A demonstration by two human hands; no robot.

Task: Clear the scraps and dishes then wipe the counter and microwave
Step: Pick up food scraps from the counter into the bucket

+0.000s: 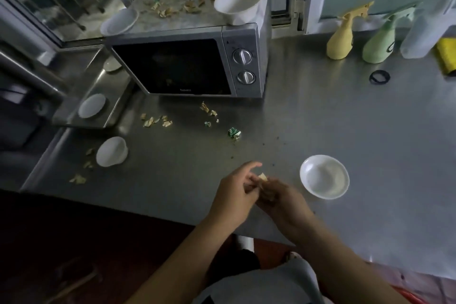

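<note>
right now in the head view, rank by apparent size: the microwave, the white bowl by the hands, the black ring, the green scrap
1. grey microwave
2. white round bowl, though it is nearer the camera
3. black ring
4. green crumpled scrap

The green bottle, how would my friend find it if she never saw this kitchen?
Start at the microwave and look right along the back of the steel counter, where three spray bottles stand below the window. The green spray bottle is the middle one, between the yellow spray bottle and a pale whitish bottle. It is the only green one.
</note>
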